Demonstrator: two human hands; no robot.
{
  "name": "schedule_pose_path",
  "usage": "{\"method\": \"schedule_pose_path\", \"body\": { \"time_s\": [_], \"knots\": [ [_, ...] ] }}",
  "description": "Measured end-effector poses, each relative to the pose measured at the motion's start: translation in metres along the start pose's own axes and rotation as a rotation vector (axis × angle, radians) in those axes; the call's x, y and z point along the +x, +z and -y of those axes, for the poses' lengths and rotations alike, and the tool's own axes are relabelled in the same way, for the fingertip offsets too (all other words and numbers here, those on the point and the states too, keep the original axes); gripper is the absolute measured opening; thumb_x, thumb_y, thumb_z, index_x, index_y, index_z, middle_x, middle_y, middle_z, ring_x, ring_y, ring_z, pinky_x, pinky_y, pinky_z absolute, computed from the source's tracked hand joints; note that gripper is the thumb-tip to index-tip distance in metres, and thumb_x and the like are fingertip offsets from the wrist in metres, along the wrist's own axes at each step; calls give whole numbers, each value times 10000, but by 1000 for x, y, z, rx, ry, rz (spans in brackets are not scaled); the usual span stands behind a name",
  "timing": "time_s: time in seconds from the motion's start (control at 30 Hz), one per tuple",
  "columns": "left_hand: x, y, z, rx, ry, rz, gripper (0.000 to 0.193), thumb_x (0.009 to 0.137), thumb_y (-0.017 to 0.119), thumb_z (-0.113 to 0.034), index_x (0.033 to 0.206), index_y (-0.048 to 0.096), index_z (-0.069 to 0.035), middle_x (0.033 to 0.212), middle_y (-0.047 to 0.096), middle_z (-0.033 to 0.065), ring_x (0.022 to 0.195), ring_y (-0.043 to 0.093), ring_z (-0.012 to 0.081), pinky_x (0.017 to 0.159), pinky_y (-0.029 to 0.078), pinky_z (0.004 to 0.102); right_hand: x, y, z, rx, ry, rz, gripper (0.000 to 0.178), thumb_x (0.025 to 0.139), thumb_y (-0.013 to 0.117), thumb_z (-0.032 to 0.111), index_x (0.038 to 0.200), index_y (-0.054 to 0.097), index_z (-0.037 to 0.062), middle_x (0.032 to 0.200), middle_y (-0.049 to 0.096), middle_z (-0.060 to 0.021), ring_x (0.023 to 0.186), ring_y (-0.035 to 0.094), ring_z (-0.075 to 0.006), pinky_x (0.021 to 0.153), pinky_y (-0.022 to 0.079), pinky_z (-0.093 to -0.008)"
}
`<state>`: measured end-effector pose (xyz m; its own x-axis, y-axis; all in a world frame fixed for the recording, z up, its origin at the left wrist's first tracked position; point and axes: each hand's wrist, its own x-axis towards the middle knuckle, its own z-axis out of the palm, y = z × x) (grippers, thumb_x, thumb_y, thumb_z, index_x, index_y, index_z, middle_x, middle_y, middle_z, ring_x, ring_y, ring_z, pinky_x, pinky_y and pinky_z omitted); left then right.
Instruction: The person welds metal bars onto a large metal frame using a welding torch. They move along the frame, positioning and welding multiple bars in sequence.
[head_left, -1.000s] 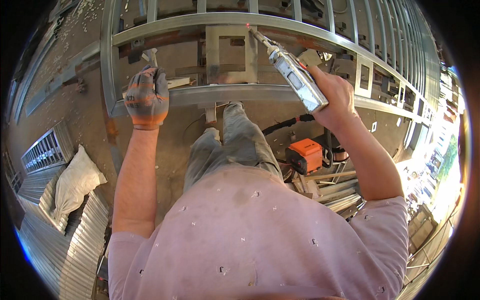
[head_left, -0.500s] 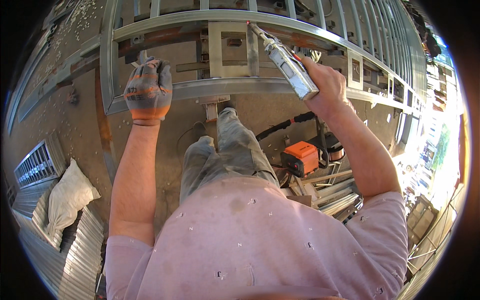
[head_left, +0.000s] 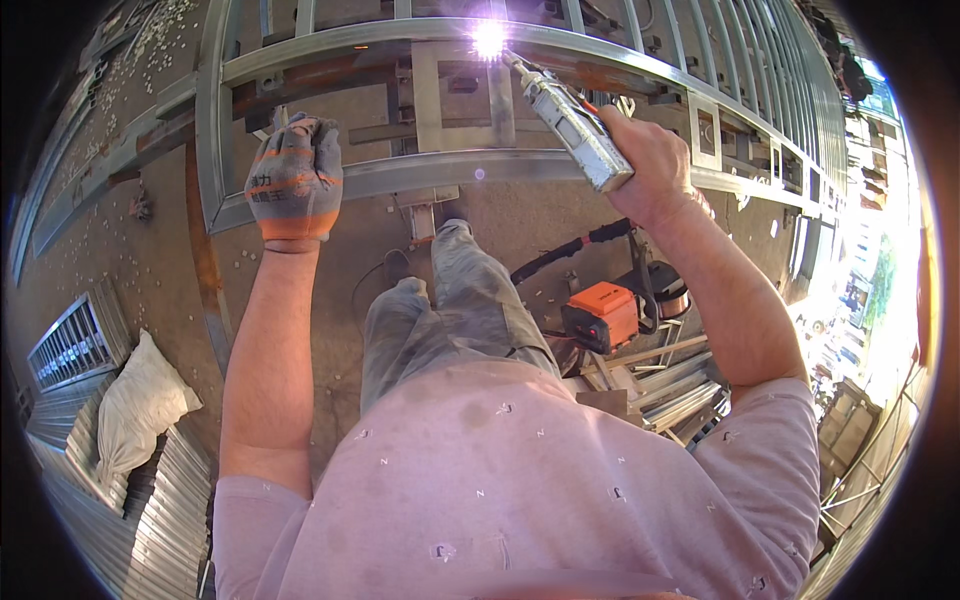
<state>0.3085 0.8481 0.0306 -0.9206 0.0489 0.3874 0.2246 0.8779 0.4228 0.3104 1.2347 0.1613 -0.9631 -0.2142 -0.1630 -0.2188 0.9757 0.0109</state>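
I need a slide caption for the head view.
Bare right hand points a silver torch at a bright flash on a metal frame; gloved left hand clenched.

Flare at tool tip: violet-white flare (head_left: 489, 40) at the nozzle of the handheld tool (head_left: 575, 130); core overexposed, hiding detail beneath.
Lens artefact: small violet spot (head_left: 479, 174) below the flare.
Daylight: strong from the right; background (head_left: 885, 270) there blown out to white.
Metal frame (head_left: 400, 178): pale sheen along the rails.
Floor (head_left: 335, 240): dimmer, brown, soft shadow under the rails.
Shirt (head_left: 480, 440): soft, mostly even light.
Corrugated sheets (head_left: 175, 510): bright streaks on the ridges.
Sharpness: fair at centre; far-right detail smeared by glare.
Fisheye rim: straight edges bowed; corners black.
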Motion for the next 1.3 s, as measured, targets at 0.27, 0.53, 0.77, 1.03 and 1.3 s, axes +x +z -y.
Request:
{"method": "schedule_pose_path", "body": {
  "time_s": [0.27,0.53,0.77,1.03,1.3],
  "knots": [
    [2,0,-1,-20,28,-59,127,1013,719,-217,1074,749,-110,1031,787,114,957,758,346,836,599,433,-2,2,-3,-13,-9,-3,322,849,746,251,1117,599,151,938,754,-98,943,743,-386,789,580,-537],
    [3,-1,-2,-41,43,-84,100,1000,740,-184,1059,754,-104,1023,788,112,948,761,336,831,603,429,-3,2,-5,-16,-25,-28,325,853,750,251,1130,611,153,928,757,-105,940,746,-381,791,584,-534],
    [2,0,-1,-23,35,-81,96,1006,737,-189,1064,758,-116,1019,795,100,937,770,327,821,607,425,-2,3,-8,-28,-1,-3,312,874,749,244,1153,635,162,945,766,-127,944,748,-392,804,588,-530],
    [2,0,0,-19,49,-82,100,1009,732,-193,1070,749,-115,1006,799,92,915,774,320,808,608,420,-3,1,-9,-33,13,9,293,870,748,252,1126,627,175,958,770,-93,967,746,-381,810,589,-519],
    [2,2,1,-5,39,-86,91,1005,732,-192,1055,744,-116,1006,793,90,928,768,321,814,603,427,-4,0,-11,-15,23,11,291,878,740,273,1135,633,189,955,772,-87,961,744,-384,804,584,-528]
  ]
}}
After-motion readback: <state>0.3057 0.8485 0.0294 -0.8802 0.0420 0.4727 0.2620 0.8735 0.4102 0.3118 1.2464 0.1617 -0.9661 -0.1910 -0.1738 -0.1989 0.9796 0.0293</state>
